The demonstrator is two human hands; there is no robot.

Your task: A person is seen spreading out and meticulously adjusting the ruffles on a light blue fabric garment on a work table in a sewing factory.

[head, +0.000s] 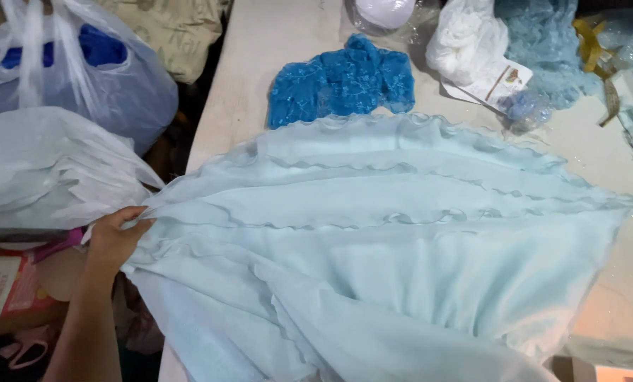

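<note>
right hand: out of frame | pale blue skirt (373, 240): bottom edge crops it

A ruffled garment (401, 247) lies spread across the bench (260, 56), its left edge gripped by the left hand (115, 237), with a lace piece (341, 81) behind it and bags (55, 166) off the bench's left side.

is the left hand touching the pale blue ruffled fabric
Touching. The head view shows the left hand pinching the ruffled edge of the pale blue fabric at the table's left side, fingers closed on the cloth.
</note>
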